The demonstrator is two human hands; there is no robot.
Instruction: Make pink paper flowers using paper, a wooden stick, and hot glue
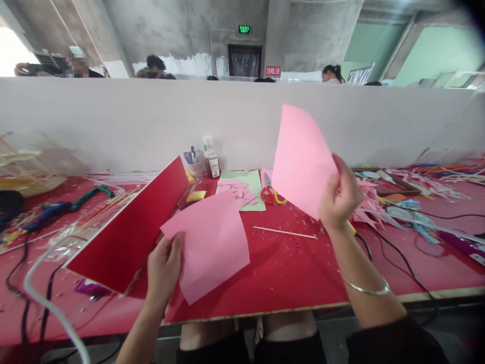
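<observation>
My left hand (pixel 164 263) pinches the left edge of a pink paper sheet (pixel 212 247), held low over the red table. A second pink paper sheet (pixel 299 156) is raised on the right, its right edge gripped in my right hand (pixel 339 194); this sheet curves a little. Between them, farther back, small cut pink paper pieces (pixel 240 192) lie on a pale green sheet (pixel 255 205). Scissors with red and yellow handles (pixel 273 195) rest beside that sheet. A thin wooden stick (pixel 284 232) lies on the table in front of them.
A red board (pixel 132 237) stands tilted left of my left hand. At the back are a pen cup (pixel 195 167) and a bottle (pixel 212 164). Glue guns (pixel 49 215), cords and craft scraps lie at both sides. A white partition (pixel 151 121) runs behind, with people beyond it.
</observation>
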